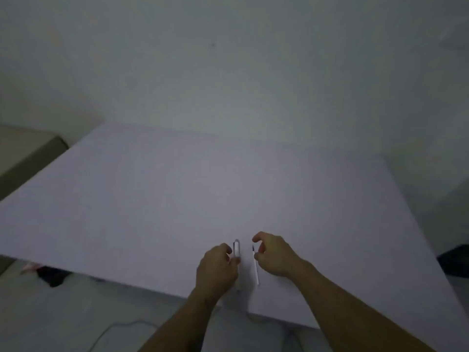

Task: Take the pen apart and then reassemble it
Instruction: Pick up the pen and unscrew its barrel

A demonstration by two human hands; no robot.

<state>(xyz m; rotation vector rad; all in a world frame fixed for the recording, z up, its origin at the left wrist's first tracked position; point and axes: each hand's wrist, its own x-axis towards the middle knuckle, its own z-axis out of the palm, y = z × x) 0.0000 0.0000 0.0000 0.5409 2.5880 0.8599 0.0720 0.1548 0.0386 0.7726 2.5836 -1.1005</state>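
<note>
Pinched between thumb and fingers of the left hand (218, 268) was the clear pen barrel (236, 250), its rounded far end and clip sticking up past the fingertips, its near end running down beside the hand toward the table's near edge. Just to the right, apart from the barrel, lay the thin white refill (255, 269) on the table (152, 199), dark tip pointing away from the person. Right hand (275, 255) hovered beside the refill with fingers curled and thumb and forefinger held apart; contact with the refill could not be judged in the dim, blurred view. Both bare forearms came in from the bottom edge. Pale tabletop stretched wide beyond the hands. Below the near edge, grey floor with a thin cable (114, 329) and a dark object (52, 275) at the left. Farther back, a plain wall (228, 72) and a beige box (28, 153) at far left.
</note>
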